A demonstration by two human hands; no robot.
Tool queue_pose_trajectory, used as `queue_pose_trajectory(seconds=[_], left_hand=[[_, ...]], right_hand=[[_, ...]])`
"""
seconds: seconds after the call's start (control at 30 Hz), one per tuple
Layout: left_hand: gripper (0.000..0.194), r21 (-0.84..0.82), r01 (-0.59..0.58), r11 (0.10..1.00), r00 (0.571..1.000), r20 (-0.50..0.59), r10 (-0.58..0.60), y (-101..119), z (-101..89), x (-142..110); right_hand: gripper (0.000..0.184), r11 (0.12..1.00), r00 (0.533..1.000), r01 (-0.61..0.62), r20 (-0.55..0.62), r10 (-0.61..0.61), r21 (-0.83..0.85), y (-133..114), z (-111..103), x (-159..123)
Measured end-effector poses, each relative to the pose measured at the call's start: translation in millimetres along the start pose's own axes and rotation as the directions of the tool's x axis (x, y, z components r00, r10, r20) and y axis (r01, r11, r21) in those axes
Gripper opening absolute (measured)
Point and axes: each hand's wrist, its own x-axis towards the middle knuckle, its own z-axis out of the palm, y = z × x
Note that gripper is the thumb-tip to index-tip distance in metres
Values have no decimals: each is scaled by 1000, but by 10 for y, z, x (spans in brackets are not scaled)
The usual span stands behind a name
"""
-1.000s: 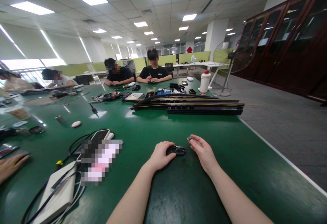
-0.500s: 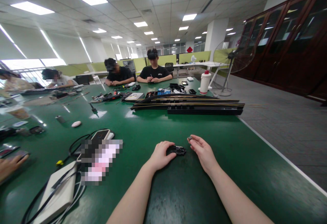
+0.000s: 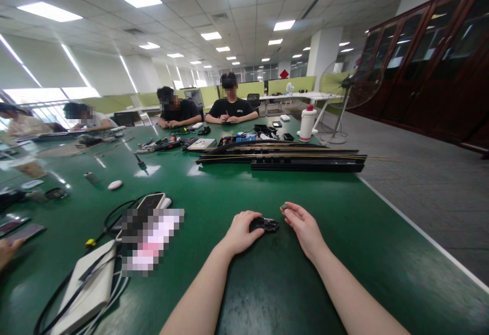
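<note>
My left hand (image 3: 243, 230) grips the left end of a small black plastic part (image 3: 269, 224), thumb on the near side and fingers on the far side. Metallic or pale bits show on its upper face; its left end is hidden under my fingers. To the right, my right hand (image 3: 303, 224) pinches a tiny grey piece (image 3: 284, 206) between thumb and fingertips, apart from the black part. What kind of piece it is, I cannot tell. Both hands are low over the green table (image 3: 305, 294).
Long black trim pieces with thin brass-coloured rods (image 3: 305, 159) lie across the table ahead. A white bottle (image 3: 306, 123) stands behind them. To my left are a white box (image 3: 87, 286) with cables and a phone (image 3: 148, 207). Another person's hand (image 3: 7, 251) is at the far left.
My two hands and what they hold stay put. At the far left, the other person's hand has drawn back leftward, showing a flat phone-like object on the table.
</note>
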Motion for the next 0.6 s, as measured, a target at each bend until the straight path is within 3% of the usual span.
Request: queue_pose_trajectory(seconds=[0.37,0.6], left_hand=[[36,-9,-3,1000,1000,-3,3,-3,-2,-1],[37,1,-13,1000,1000,-7,13,-4,-3,2]], right_hand=[[39,999,1000,5,5,-5,-47,-13,23,-17],[42,991,997,51,69,-43,-120,-5,52,-26]])
